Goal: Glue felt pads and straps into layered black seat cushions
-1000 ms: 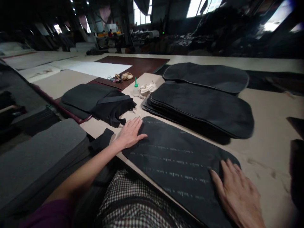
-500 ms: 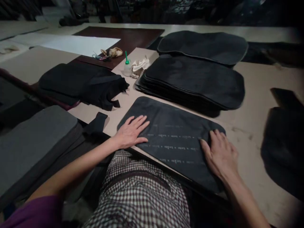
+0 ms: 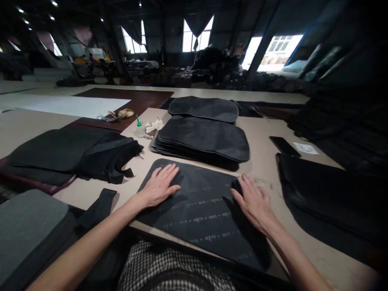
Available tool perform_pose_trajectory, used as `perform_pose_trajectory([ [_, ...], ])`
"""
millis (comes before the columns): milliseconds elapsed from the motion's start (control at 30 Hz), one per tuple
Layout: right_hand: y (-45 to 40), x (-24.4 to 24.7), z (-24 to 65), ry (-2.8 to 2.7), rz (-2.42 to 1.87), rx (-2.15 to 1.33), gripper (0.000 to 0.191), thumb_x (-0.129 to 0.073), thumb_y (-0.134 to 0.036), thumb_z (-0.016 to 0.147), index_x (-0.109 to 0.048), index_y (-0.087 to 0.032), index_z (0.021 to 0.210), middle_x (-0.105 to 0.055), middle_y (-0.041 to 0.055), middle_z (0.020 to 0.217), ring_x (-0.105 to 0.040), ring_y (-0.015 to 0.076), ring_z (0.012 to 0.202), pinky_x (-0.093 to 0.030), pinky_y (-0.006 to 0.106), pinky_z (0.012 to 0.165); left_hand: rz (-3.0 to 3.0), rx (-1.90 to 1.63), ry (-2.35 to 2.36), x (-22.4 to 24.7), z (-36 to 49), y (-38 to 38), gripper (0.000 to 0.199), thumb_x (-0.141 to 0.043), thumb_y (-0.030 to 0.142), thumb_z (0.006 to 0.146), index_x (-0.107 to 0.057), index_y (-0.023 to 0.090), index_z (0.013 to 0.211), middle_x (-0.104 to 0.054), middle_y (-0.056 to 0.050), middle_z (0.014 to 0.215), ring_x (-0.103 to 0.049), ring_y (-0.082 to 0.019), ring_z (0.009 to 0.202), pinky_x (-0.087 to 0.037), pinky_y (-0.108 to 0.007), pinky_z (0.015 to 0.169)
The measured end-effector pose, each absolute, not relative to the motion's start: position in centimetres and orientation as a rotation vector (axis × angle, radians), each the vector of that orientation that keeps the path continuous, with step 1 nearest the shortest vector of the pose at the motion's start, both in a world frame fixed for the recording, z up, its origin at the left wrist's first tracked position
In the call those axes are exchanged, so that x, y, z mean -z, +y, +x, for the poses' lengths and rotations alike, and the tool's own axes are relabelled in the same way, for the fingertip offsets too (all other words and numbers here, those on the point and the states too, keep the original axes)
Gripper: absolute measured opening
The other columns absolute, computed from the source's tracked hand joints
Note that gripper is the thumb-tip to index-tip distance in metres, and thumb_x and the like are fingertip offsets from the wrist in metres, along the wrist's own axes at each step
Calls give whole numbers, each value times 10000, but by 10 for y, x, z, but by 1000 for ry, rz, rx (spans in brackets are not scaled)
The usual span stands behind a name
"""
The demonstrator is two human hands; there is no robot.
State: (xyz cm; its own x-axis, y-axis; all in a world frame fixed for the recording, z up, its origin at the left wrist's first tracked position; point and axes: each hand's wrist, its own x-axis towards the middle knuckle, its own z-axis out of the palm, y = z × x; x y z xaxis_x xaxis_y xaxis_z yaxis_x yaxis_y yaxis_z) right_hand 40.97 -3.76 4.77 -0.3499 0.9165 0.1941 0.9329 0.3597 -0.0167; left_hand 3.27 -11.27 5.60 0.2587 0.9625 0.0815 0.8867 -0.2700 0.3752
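A dark grey panel with rounded corners and rows of pale printed lettering [image 3: 197,214] lies flat at the table's front edge. My left hand [image 3: 160,186] rests palm down on its left part, fingers stretched out and thumb apart. At the panel's right edge is my right hand [image 3: 253,200], its fingers lying along the far corner and its thumb spread on the surface. That corner is partly covered by the fingers. Just behind the panel stands a stack of similar black pieces [image 3: 203,139], with another black piece [image 3: 203,108] beyond it.
Black fabric pieces [image 3: 100,153] lie at left, near a bottle with a green spout [image 3: 139,128] and a crumpled pale cloth [image 3: 154,127]. A grey stack [image 3: 30,226] sits at lower left. More black pieces [image 3: 327,198], a phone-like black slab [image 3: 284,146] and a paper [image 3: 306,148] are at right.
My view has tilted up, bringing windows and the far hall into sight. Both hands stay on the panel, in much the same places.
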Motion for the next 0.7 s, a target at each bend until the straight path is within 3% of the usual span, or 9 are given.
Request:
perform_pose_trajectory([
  [267, -17, -20, 403, -2608, -1595, 193, 713, -157, -572, 1069, -402, -118, 1562, -369, 153, 1634, -332, 294, 1514, -228, 559, 1226, 2327, -202, 1844, -7, 4, -64, 709, -261, 613, 1055, -292, 196, 1627, -213, -120, 1708, -203, -274, 1586, -159, -544, 1262],
  [400, -16, -12, 407, -2506, -1643, 171, 708, -199, -567, 1066, -416, -102, 1554, -378, 177, 1626, -310, 336, 1521, -257, 551, 1221, 2310, -198, 1899, 1, -2, -62, 716, -245, 618, 1053, -293, 195, 1628, -198, -96, 1716, -192, -257, 1589, -170, -500, 1266],
  [600, -6, -14, 422, -2365, -1708, -134, 611, -244, -457, 1059, -431, -110, 1527, -442, 185, 1584, -395, 333, 1477, -328, 519, 1211, 2090, -317, 1929, 5, -22, -51, 709, -246, 599, 1054, -325, 164, 1608, -273, -147, 1691, -228, -316, 1573, -216, -560, 1236],
  [700, 8, -28, 436, -2407, -1706, -229, 567, -351, -472, 1028, -487, -153, 1476, -537, 179, 1498, -485, 342, 1399, -394, 503, 1163, 2082, -375, 1831, 1, -40, -41, 675, -307, 585, 1044, -420, 151, 1549, -416, -171, 1618, -349, -324, 1513, -273, -506, 1226],
])
